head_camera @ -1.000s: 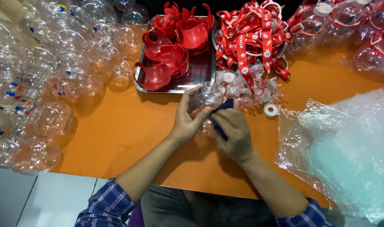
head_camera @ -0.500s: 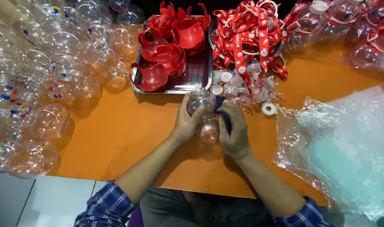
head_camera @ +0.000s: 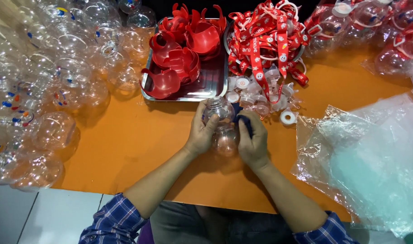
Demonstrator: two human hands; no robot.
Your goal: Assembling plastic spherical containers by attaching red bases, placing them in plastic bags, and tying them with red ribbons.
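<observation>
2 hands meet over the orange table top (head_camera: 125,149). The left hand (head_camera: 199,133) wraps around a clear round plastic bottle (head_camera: 221,124), gripping it. The right hand (head_camera: 254,140) grips the bottle's other side and pinches a small dark blue piece (head_camera: 243,123) against it. So 1 bottle looks partway done. Just past the fingers lie small clear and white caps (head_camera: 260,97). Beyond the left hand sits a metal tray (head_camera: 215,83) of red plastic holders (head_camera: 179,49); beyond the right hand, red printed straps (head_camera: 265,40). Far to the left, many clear bottles (head_camera: 44,90) are heaped, so plenty seems left. Crinkly clear bags (head_camera: 373,167) lie to the right.
</observation>
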